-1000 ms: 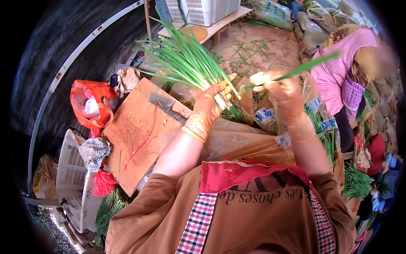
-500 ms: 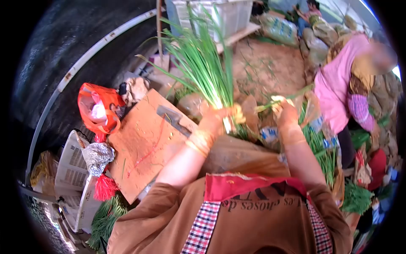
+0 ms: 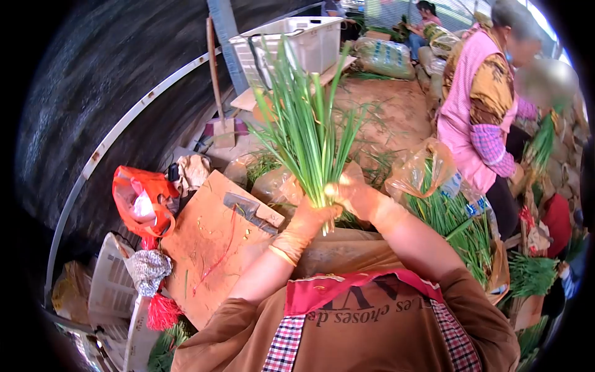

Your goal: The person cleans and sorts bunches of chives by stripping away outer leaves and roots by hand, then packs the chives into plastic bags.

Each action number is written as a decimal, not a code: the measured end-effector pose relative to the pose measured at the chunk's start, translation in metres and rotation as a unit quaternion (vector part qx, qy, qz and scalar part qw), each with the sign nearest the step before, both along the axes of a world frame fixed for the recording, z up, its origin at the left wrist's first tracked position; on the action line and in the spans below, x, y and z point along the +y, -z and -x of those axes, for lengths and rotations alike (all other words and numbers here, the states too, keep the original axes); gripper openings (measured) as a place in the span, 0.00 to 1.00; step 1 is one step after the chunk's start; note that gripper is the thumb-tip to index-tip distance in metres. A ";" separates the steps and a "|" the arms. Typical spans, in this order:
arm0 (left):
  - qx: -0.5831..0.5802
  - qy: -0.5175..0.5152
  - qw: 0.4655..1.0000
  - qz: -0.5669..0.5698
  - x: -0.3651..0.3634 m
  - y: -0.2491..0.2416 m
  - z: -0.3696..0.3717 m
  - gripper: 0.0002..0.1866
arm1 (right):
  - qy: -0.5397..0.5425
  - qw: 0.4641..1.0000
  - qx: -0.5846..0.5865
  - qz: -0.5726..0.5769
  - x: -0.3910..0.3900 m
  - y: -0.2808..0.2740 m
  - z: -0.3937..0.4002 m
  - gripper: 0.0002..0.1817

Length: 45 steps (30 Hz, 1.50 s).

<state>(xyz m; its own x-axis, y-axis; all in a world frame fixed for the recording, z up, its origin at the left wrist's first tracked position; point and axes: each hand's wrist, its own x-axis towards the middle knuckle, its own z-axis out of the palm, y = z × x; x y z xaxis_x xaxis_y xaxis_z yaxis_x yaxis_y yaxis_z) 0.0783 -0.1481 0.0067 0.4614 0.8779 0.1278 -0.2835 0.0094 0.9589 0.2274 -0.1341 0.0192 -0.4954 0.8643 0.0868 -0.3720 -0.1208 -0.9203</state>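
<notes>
My left hand (image 3: pixel 310 217), in an orange glove, grips a bunch of green onions (image 3: pixel 305 133) at its base and holds it upright in front of me. The gloved right hand (image 3: pixel 353 193) is pressed against the same bunch from the right, at the white stem ends. The green leaves fan upward toward the white crate (image 3: pixel 297 40). Below my left forearm lies a wooden cutting board (image 3: pixel 211 248) with a cleaver (image 3: pixel 248 211) on its far edge.
An orange plastic bag (image 3: pixel 139 198) sits left of the board. Clear bags of green onions (image 3: pixel 446 211) lie to my right. A person in a pink vest (image 3: pixel 477 105) works at the right, holding greens. Loose leaves litter the dirt floor (image 3: pixel 396 111).
The single stalk my right hand held apart has joined the bunch, and both hands have come together. The bunch has turned upright. The person in pink has stood up more.
</notes>
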 end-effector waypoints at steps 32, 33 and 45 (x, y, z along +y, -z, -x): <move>-0.009 0.074 0.996 0.046 -0.018 -0.010 -0.032 0.20 | 0.169 0.964 0.200 -0.044 -0.020 -0.032 -0.011 0.16; -0.016 0.055 0.997 0.043 -0.018 -0.010 -0.034 0.19 | 0.186 0.967 0.165 -0.064 -0.017 -0.031 -0.011 0.16; 0.102 -0.189 0.972 -0.092 -0.006 0.001 -0.027 0.32 | 0.357 0.767 -0.460 -0.270 -0.073 -0.131 -0.011 0.28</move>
<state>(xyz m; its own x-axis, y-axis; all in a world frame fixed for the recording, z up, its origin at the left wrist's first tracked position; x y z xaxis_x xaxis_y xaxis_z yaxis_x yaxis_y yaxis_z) 0.1051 -0.1543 0.0056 0.1415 0.9609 0.2379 -0.0369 -0.2351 0.9713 0.2381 -0.2066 0.1501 0.0224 0.9049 0.4251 0.6704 0.3018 -0.6778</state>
